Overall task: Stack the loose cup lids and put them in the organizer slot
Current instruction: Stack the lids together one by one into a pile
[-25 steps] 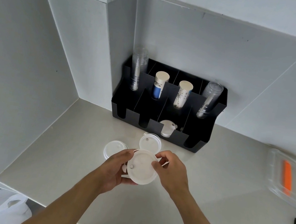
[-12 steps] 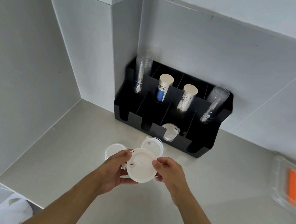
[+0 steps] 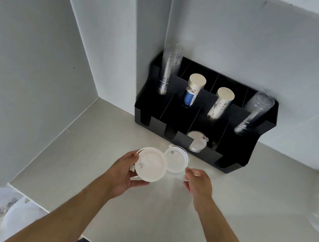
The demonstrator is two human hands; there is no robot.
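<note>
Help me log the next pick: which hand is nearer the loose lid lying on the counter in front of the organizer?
Right. The right hand hovers open just right of the loose lid; the left hand sits farther left, holding the lid stack.

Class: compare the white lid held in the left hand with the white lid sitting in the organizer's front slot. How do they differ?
The held lid is gripped by the left hand above the counter; the slotted lid leans inside the black organizer. The held lid shows fully; the slotted lid is partly hidden. Both are round and white.

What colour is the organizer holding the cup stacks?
Black: the slotted plastic organizer against the wall, seen best in the head view.
</note>
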